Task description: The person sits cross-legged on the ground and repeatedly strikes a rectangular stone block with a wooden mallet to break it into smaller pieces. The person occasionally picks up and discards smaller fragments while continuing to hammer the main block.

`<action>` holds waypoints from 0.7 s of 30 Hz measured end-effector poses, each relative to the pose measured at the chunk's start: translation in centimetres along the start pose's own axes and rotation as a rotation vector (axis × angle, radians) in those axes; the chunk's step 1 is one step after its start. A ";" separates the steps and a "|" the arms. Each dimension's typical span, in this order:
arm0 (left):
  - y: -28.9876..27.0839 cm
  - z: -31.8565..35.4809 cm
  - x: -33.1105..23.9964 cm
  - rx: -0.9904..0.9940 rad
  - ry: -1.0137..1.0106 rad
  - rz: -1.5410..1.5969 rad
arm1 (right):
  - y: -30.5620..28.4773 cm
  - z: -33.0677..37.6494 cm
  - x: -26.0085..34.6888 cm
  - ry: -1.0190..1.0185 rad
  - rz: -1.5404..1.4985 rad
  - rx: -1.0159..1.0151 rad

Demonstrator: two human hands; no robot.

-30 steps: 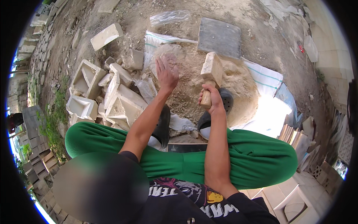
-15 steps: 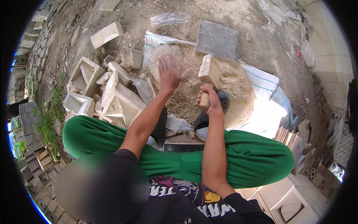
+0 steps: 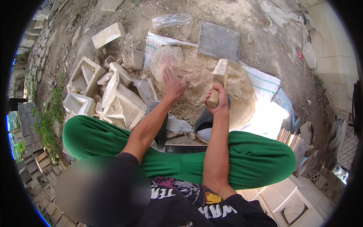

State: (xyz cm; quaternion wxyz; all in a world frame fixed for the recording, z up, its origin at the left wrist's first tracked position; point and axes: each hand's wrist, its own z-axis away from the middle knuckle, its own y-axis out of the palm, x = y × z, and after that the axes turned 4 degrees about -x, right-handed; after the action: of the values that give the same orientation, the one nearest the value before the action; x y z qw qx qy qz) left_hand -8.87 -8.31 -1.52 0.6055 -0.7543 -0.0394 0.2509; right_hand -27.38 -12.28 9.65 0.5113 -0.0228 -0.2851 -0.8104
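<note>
My right hand (image 3: 218, 99) grips a wooden mallet (image 3: 221, 71) by its short handle. The mallet's blocky, dust-coated head points away from me above the crumbled material. My left hand (image 3: 174, 84) lies palm down with fingers stretched out, at the near edge of a dusty flat stone slab (image 3: 155, 62) that bears a faint reddish patch. Pale tan crumbs and powder (image 3: 240, 85) are heaped around both hands, on a white woven sack (image 3: 261, 81) with green stripes.
Broken cream-coloured blocks (image 3: 123, 104) are piled at the left. A dark square board (image 3: 218, 41) lies beyond the heap, beside crumpled clear plastic (image 3: 172, 20). My dark shoes (image 3: 204, 123) stand close to the heap's near side. Stacked pale blocks (image 3: 289, 200) are at the lower right.
My left hand has drawn back toward me off the reddish patch. The mallet has shifted slightly right and nearer, its handle end now tipped up more.
</note>
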 end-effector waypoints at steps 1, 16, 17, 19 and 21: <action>0.2 0.6 0.2 0.060 0.008 -0.021 | -0.1 -0.1 0.0 0.001 -0.014 -0.001; 2.1 3.3 2.8 -0.004 -0.874 0.242 | -0.5 -0.9 -0.6 -0.007 -0.006 -0.023; 2.5 3.7 2.6 -0.027 -0.817 0.307 | -0.4 -0.9 -0.6 -0.009 -0.005 -0.030; 2.8 4.8 2.0 -0.080 -0.706 0.431 | -0.2 -1.1 -0.8 -0.006 0.001 -0.034; 3.1 5.6 1.4 -0.113 -0.677 0.367 | 0.0 -1.3 -0.9 -0.001 0.010 -0.026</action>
State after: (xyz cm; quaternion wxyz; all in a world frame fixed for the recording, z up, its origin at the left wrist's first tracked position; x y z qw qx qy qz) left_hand -10.81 -3.66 -5.65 0.4606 -0.6555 -0.1152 0.5873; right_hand -26.65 -12.17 8.26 0.5151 -0.0315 -0.2748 -0.8113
